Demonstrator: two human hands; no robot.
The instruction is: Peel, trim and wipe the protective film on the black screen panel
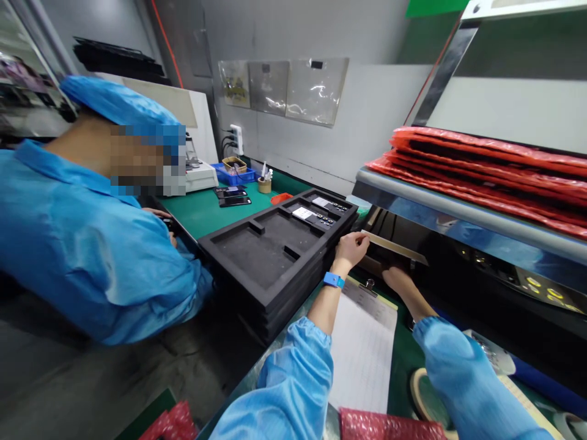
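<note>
My left hand (352, 249), with a blue strap (334, 280) around its wrist, is closed at the left end of a tan-rimmed box (394, 247) under the shelf. Thumb and forefinger meet at the rim. Below that rim, my right hand (398, 278) reaches into shadow, and its fingers are hidden. Between my forearms lies a clipboard (389, 302) with a printed sheet (360, 351). Just left of my left hand is a stack of black foam trays (275, 299); the top one holds two phone-like panels (312, 215) with camera rings.
Red bubble-wrap pouches (481, 177) are piled on the shelf (440, 211) at right. A co-worker in blue (92, 244) sits at left, beside dark panels (233, 200) on the green bench. A tape roll (424, 391) and more red bubble wrap (389, 425) lie near my right sleeve.
</note>
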